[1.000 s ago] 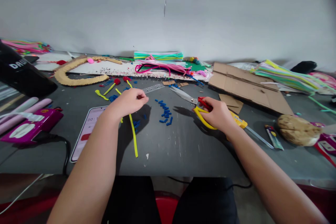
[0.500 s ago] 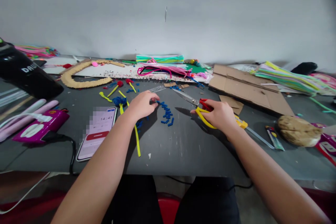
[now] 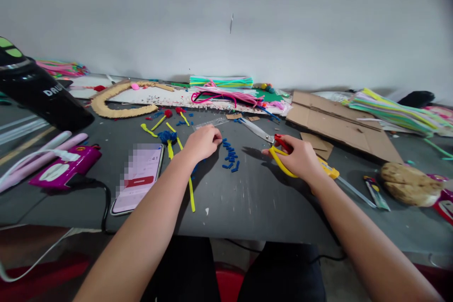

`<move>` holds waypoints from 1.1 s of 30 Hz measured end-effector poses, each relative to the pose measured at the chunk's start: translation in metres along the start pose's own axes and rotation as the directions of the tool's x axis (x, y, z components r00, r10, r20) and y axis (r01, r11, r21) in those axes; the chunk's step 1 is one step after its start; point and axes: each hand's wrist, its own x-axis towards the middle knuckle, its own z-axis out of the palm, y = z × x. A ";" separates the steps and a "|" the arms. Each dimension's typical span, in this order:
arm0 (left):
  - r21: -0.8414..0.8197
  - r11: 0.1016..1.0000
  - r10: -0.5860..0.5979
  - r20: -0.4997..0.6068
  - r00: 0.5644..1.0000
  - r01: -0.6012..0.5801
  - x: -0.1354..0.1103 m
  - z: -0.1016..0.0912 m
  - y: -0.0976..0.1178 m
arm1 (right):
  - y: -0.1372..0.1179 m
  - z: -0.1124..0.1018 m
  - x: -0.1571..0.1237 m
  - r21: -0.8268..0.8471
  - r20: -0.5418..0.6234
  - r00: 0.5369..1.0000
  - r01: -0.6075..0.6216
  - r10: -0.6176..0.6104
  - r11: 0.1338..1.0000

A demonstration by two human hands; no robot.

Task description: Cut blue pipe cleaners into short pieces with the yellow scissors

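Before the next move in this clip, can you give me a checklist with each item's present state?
1. Scissors held by the handles in the right hand: ok.
2. Scissor blades apart from the left hand: ok, bare table shows between them.
3. Left hand at the blue pieces: ok, its fingertips are by the far end of the curved row.
4. A blue piece gripped in the left hand: cannot tell, the fingers hide it.
5. All blue bits in one group: not ok, some lie by the small cardboard scraps.
6. Phone set in from the table's front edge: ok.
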 end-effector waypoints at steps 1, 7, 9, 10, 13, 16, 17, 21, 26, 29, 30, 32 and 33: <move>-0.013 1.000 0.000 -0.005 1.000 0.000 0.000 0.001 -0.001 | 0.001 0.000 0.000 0.011 0.003 1.000 0.004 -0.004 1.000; -0.136 0.991 -0.009 -0.079 0.997 -0.002 -0.003 -0.005 0.002 | 0.005 0.001 0.001 0.046 -0.002 1.000 0.019 -0.019 0.999; -0.242 0.970 0.010 -0.106 0.994 -0.035 -0.005 -0.009 0.008 | 0.004 0.001 0.002 0.085 -0.001 1.000 0.003 -0.003 0.996; -0.297 0.953 0.024 -0.108 0.994 -0.056 -0.006 -0.010 0.013 | 0.002 0.001 0.002 0.125 -0.001 1.000 -0.007 0.008 0.992; -0.432 0.895 0.092 -0.069 0.993 -0.113 -0.009 -0.013 0.033 | -0.004 -0.002 0.002 0.382 0.041 0.999 -0.042 0.028 0.923; -0.534 0.830 0.162 -0.044 0.986 -0.160 -0.014 -0.012 0.054 | -0.012 -0.006 -0.001 0.687 0.142 0.990 -0.100 0.002 0.719; -0.555 0.811 0.187 -0.048 0.981 -0.182 -0.016 -0.012 0.060 | -0.015 -0.006 -0.002 0.741 0.156 0.988 -0.110 -0.012 0.662; -0.556 0.779 0.282 -0.100 0.954 -0.288 -0.021 -0.009 0.075 | -0.024 -0.006 -0.007 0.791 0.175 0.984 -0.129 -0.020 0.598; -0.535 0.785 0.313 -0.093 0.945 -0.313 -0.021 -0.004 0.078 | -0.028 -0.001 -0.007 0.776 0.187 0.982 -0.147 -0.002 0.614; -0.542 0.787 0.302 -0.080 0.950 -0.296 -0.021 -0.003 0.078 | -0.028 0.001 -0.006 0.783 0.187 0.982 -0.139 -0.015 0.606; -0.549 0.786 0.290 -0.080 0.954 -0.285 -0.022 -0.003 0.079 | -0.028 0.001 -0.006 0.782 0.181 0.983 -0.137 -0.012 0.608; -0.571 0.780 0.258 -0.081 0.963 -0.257 -0.023 -0.004 0.080 | -0.026 0.002 -0.005 0.777 0.162 0.987 -0.132 0.008 0.616; -0.584 0.775 0.240 -0.082 0.967 -0.242 -0.023 -0.005 0.081 | -0.025 0.002 -0.005 0.776 0.150 0.989 -0.129 0.018 0.618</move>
